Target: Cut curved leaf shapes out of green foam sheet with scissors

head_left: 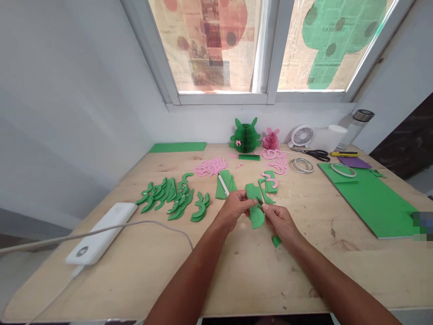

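Note:
My left hand is closed on a piece of green paper, with a curved outline visible on its lower part. Close beside it, my right hand pinches at the paper's right edge. A thin pale strip runs up from the right fingertips; whether it is a blade or a paper edge I cannot tell. A narrow green offcut hangs apart from the main piece there. Under the right hand lies a small green scrap. Left of my hands, a white pen-like tool rests on green paper sheets.
Stacked scalloped green cutouts lie left, near a white power bank with a cable. Pink cutouts, a green honeycomb figure, a pink one, tape rolls, black scissors and a green board lie around.

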The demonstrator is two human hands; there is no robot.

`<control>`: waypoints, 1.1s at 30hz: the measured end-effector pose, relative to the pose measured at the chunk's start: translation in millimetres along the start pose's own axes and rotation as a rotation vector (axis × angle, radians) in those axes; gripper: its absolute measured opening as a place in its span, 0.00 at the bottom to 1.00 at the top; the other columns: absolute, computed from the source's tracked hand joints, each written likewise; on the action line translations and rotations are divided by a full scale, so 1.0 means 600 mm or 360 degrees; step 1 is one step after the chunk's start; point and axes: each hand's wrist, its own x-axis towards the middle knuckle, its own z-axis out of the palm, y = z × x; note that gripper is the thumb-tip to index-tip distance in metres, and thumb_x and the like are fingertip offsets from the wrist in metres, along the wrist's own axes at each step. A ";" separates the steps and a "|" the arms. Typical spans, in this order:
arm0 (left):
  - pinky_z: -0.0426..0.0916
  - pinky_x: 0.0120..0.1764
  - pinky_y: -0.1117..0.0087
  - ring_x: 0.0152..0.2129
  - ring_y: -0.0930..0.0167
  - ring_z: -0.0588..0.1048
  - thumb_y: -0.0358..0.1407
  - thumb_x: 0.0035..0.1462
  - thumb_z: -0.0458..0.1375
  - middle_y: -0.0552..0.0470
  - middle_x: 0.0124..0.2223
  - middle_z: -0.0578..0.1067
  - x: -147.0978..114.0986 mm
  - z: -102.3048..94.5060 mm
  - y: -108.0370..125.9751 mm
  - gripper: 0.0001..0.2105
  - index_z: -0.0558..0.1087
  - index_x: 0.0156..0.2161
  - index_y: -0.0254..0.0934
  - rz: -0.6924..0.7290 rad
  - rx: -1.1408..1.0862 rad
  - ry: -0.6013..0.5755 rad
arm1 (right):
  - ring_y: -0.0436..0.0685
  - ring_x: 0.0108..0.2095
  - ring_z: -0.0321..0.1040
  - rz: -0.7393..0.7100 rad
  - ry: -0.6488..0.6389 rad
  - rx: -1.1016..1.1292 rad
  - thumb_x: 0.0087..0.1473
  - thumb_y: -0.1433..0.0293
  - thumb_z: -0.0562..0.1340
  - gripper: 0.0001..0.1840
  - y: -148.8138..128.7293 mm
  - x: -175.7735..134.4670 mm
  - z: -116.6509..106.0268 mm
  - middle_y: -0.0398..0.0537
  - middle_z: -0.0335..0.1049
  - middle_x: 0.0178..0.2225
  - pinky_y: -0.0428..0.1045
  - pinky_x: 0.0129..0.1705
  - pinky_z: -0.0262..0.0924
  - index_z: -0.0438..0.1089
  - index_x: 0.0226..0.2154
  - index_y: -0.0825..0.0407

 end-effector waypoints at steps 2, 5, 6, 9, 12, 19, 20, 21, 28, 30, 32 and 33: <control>0.59 0.20 0.76 0.16 0.78 0.64 0.33 0.37 0.61 0.54 0.20 0.70 0.001 -0.003 0.000 0.06 0.73 0.24 0.32 -0.0018 0.0020 -0.0026 | 0.45 0.17 0.35 0.0029 -0.0034 0.0040 0.52 0.50 0.54 0.25 0.000 0.000 -0.001 0.35 0.39 0.15 0.45 0.18 0.32 0.51 0.17 0.51; 0.59 0.20 0.76 0.16 0.77 0.65 0.33 0.37 0.62 0.53 0.21 0.71 0.002 -0.007 0.000 0.07 0.73 0.25 0.31 -0.0042 0.0033 -0.0060 | 0.45 0.17 0.36 0.0036 -0.0047 0.0053 0.52 0.50 0.54 0.25 0.000 0.000 -0.002 0.35 0.41 0.15 0.45 0.18 0.32 0.52 0.17 0.51; 0.59 0.20 0.76 0.16 0.77 0.65 0.33 0.37 0.62 0.53 0.21 0.71 0.003 -0.009 0.000 0.07 0.73 0.25 0.31 -0.0049 0.0039 -0.0066 | 0.46 0.17 0.36 0.0034 -0.0043 0.0044 0.52 0.50 0.54 0.25 0.000 0.001 -0.002 0.35 0.41 0.15 0.45 0.18 0.32 0.52 0.17 0.51; 0.59 0.20 0.75 0.16 0.77 0.65 0.33 0.37 0.61 0.53 0.21 0.71 0.003 -0.013 -0.001 0.06 0.73 0.24 0.31 -0.0067 0.0082 -0.0087 | 0.46 0.16 0.37 0.0039 -0.0052 0.0015 0.52 0.50 0.54 0.24 -0.001 0.000 -0.003 0.34 0.41 0.15 0.45 0.18 0.33 0.57 0.18 0.52; 0.60 0.21 0.75 0.17 0.76 0.66 0.33 0.39 0.60 0.52 0.21 0.72 0.003 -0.018 0.001 0.06 0.74 0.25 0.31 -0.0063 0.0150 -0.0144 | 0.46 0.16 0.37 0.0042 -0.0083 -0.0026 0.52 0.50 0.54 0.24 -0.002 0.000 -0.005 0.34 0.41 0.14 0.45 0.18 0.33 0.60 0.19 0.53; 0.59 0.20 0.75 0.15 0.77 0.65 0.33 0.39 0.60 0.53 0.20 0.71 0.001 -0.024 0.005 0.05 0.74 0.23 0.32 -0.0032 0.0272 -0.0184 | 0.46 0.16 0.39 0.0032 -0.0094 -0.0131 0.52 0.50 0.53 0.25 -0.001 0.001 -0.006 0.35 0.42 0.13 0.45 0.18 0.34 0.63 0.20 0.54; 0.59 0.20 0.75 0.15 0.77 0.65 0.33 0.39 0.60 0.53 0.20 0.70 0.001 -0.024 0.005 0.05 0.74 0.23 0.32 -0.0027 0.0275 -0.0184 | 0.46 0.16 0.39 0.0034 -0.0095 -0.0137 0.52 0.50 0.53 0.25 -0.001 0.001 -0.007 0.35 0.42 0.13 0.45 0.18 0.34 0.63 0.20 0.54; 0.58 0.20 0.75 0.15 0.77 0.65 0.33 0.40 0.60 0.54 0.20 0.70 0.002 -0.024 0.005 0.05 0.73 0.23 0.32 -0.0025 0.0278 -0.0183 | 0.46 0.16 0.39 0.0033 -0.0095 -0.0143 0.52 0.50 0.53 0.25 0.000 0.001 -0.007 0.35 0.42 0.13 0.45 0.18 0.34 0.63 0.20 0.54; 0.58 0.19 0.76 0.15 0.77 0.64 0.33 0.41 0.60 0.54 0.20 0.69 0.004 -0.025 -0.001 0.05 0.73 0.24 0.31 -0.0036 0.0251 -0.0155 | 0.46 0.16 0.40 0.0004 -0.0042 -0.0203 0.52 0.50 0.54 0.25 -0.001 0.003 -0.008 0.36 0.42 0.15 0.45 0.19 0.35 0.64 0.20 0.54; 0.58 0.19 0.76 0.15 0.77 0.64 0.33 0.41 0.60 0.54 0.20 0.69 0.005 -0.025 -0.001 0.06 0.73 0.25 0.31 -0.0042 0.0223 -0.0145 | 0.46 0.16 0.40 0.0007 -0.0019 -0.0199 0.52 0.51 0.54 0.24 -0.001 0.004 -0.008 0.36 0.42 0.15 0.45 0.19 0.35 0.65 0.21 0.54; 0.59 0.19 0.76 0.14 0.78 0.64 0.34 0.41 0.61 0.55 0.19 0.68 0.005 -0.024 -0.002 0.06 0.72 0.24 0.32 -0.0058 0.0187 -0.0120 | 0.46 0.16 0.39 0.0014 0.0002 -0.0181 0.51 0.51 0.54 0.25 0.000 0.004 -0.008 0.35 0.42 0.15 0.45 0.18 0.35 0.65 0.21 0.54; 0.59 0.19 0.76 0.14 0.78 0.64 0.35 0.41 0.61 0.55 0.18 0.68 0.006 -0.024 -0.002 0.07 0.71 0.23 0.32 -0.0068 0.0169 -0.0101 | 0.46 0.16 0.39 0.0020 0.0006 -0.0170 0.51 0.50 0.54 0.25 0.001 0.004 -0.008 0.35 0.42 0.14 0.45 0.18 0.35 0.66 0.21 0.55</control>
